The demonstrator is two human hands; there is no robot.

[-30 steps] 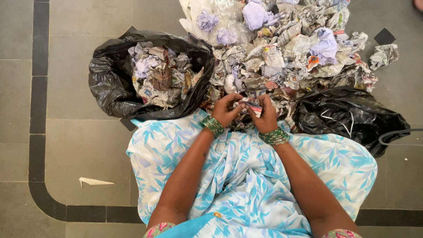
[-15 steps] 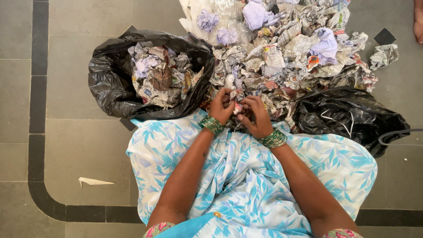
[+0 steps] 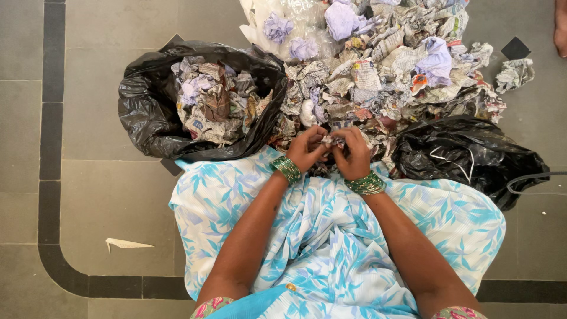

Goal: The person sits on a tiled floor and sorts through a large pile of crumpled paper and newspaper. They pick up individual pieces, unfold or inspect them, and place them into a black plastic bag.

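paper pile [image 3: 384, 65]: top cut off by frame edge | paper scrap [image 3: 332, 140]: mostly hidden by fingers | elbows: cut off below

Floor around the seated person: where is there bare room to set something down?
Bare tiles lie left of the lap, below the open black bag, holding only a paper scrap. Ahead of both hands it is crowded: crumpled paper pile, second black bag.
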